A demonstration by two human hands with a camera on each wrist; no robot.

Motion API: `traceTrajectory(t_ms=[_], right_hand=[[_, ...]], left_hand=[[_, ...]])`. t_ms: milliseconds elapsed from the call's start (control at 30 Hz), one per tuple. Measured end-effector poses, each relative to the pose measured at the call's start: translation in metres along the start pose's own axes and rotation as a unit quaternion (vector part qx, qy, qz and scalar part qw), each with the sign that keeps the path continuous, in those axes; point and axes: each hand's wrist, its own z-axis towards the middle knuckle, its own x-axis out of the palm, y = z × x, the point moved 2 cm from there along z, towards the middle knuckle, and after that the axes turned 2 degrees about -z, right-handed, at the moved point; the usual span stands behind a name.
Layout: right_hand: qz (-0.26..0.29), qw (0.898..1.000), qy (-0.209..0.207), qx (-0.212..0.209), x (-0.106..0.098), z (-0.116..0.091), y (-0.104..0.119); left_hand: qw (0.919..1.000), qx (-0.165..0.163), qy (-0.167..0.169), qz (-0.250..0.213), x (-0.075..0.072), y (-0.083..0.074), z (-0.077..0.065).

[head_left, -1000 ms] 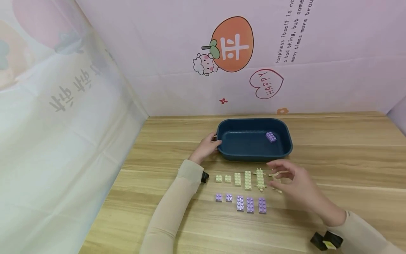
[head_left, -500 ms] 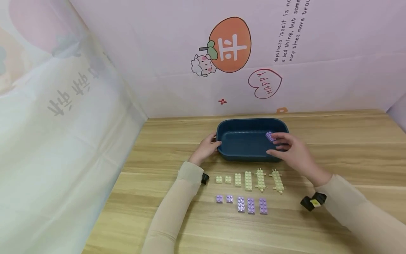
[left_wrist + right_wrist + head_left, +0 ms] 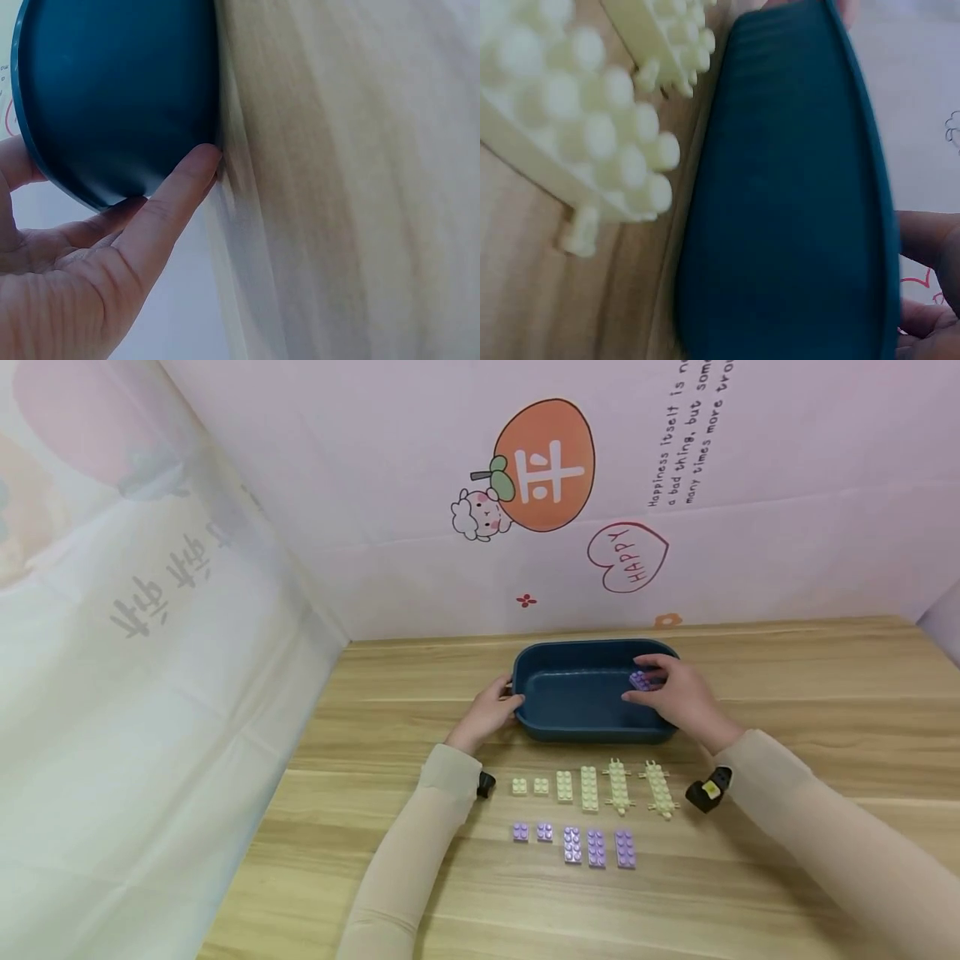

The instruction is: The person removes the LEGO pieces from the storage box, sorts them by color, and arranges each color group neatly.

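Note:
My left hand (image 3: 486, 714) grips the left end of a dark blue tub (image 3: 592, 735), thumb over the rim and fingers against the outer wall. In the left wrist view these fingers (image 3: 169, 202) press on the tub's side. My right hand (image 3: 686, 697) reaches over the tub's right end. Its thumb and fingers are around a purple brick (image 3: 640, 682) on the tub floor. The index fingertip looks apart from the brick; whether the other fingers and thumb pinch it cannot be made out. In the right wrist view the tub wall (image 3: 787, 187) hides the brick.
In front of the tub lies a row of pale yellow bricks (image 3: 589, 789), ending in two studded chassis pieces with side pegs (image 3: 660, 790). Nearer me is a row of purple bricks (image 3: 596, 848). A printed cloth (image 3: 420, 552) hangs behind the wooden table (image 3: 825, 710).
My right hand has moved from above the yellow chassis pieces forward into the tub, to the purple brick. The left hand has kept its grip on the tub.

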Motion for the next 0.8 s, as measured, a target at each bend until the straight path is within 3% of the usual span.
traceTrajectory(t_ms=[233,800], right_hand=[[-0.035,0.999,0.027,0.032,0.006,0.017,0.001],[-0.018,0.995,0.066,0.066,0.013,0.035,-0.008]], left_hand=[[1.0,0.001,-0.002,-0.004,0.0,0.0,0.0],[0.9999,0.006,0.007,-0.007,0.0,0.001,0.0]])
